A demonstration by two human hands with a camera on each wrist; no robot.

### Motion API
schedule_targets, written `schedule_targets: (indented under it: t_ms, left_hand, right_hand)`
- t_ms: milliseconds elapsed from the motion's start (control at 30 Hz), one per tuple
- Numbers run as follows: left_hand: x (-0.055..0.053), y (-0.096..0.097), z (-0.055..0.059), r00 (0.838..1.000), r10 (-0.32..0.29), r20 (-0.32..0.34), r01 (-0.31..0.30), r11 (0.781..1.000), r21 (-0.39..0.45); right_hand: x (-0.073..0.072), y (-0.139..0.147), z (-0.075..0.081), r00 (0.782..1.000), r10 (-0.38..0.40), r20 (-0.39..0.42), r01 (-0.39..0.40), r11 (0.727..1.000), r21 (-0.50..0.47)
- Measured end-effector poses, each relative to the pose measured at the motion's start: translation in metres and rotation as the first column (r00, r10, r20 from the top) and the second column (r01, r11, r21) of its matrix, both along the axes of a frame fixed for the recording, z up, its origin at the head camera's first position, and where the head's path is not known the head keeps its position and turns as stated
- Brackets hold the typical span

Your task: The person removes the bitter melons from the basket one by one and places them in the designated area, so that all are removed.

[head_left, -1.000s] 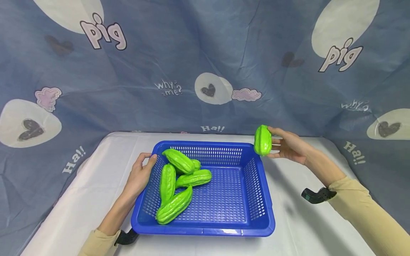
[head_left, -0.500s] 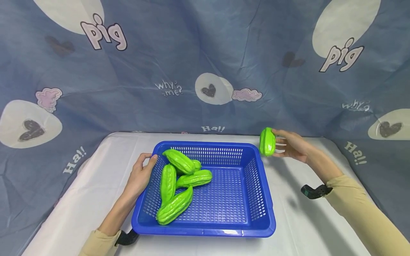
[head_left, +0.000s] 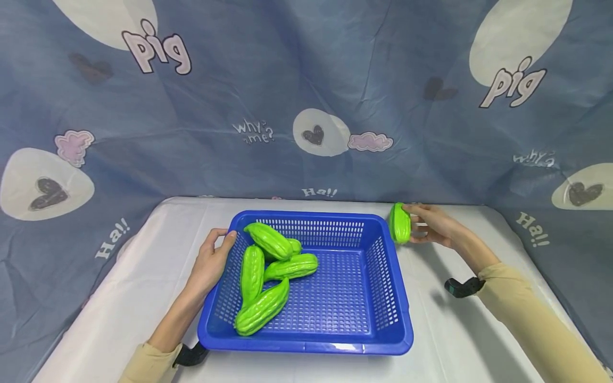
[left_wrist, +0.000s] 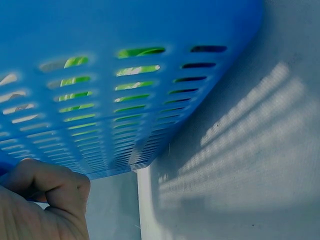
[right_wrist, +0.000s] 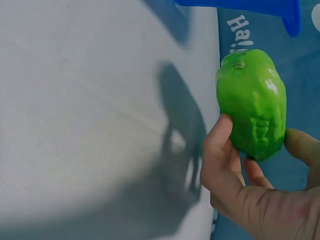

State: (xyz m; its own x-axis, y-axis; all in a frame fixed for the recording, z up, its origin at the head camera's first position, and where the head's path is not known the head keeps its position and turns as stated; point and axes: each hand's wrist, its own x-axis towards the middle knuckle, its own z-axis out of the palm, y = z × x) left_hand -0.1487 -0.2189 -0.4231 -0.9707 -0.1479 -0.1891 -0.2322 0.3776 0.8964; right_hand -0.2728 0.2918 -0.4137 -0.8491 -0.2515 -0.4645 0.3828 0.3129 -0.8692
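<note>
My left hand (head_left: 209,263) grips the left rim of a blue plastic basket (head_left: 306,347); in the left wrist view its curled fingers (left_wrist: 52,187) are at the basket's edge. My right hand (head_left: 438,226) holds a bright green bitter melon (head_left: 400,223) between thumb and fingers, just outside the basket's back right corner. The right wrist view shows the bitter melon (right_wrist: 255,100) end-on above the white cloth, its shadow falling apart from it. Several more bitter melons (head_left: 262,307) lie in the left half of the basket.
A white cloth (head_left: 445,319) covers the table under the basket. Behind it hangs a blue printed curtain (head_left: 306,175), which also closes in both sides. Black straps (head_left: 464,287) sit at both wrists.
My right hand has brought the bitter melon from over the basket's back right corner outward to the right and lower. The left hand and the basket stay as they were.
</note>
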Motion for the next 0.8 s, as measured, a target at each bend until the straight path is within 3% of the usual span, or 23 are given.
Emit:
schedule_targets:
  t_ms: [333, 800]
  left_hand:
    - [0.002, 0.001, -0.002, 1.000, -0.003, -0.004, 0.003, 1.000, -0.002]
    - [0.002, 0.000, 0.001, 1.000, -0.002, -0.015, 0.001, 1.000, -0.010]
  right_hand:
    - [-0.002, 0.002, -0.018, 0.998, 0.021, -0.052, -0.015, 0.993, 0.114]
    - [-0.004, -0.005, -0.018, 0.994, 0.042, -0.101, -0.015, 0.968, 0.252]
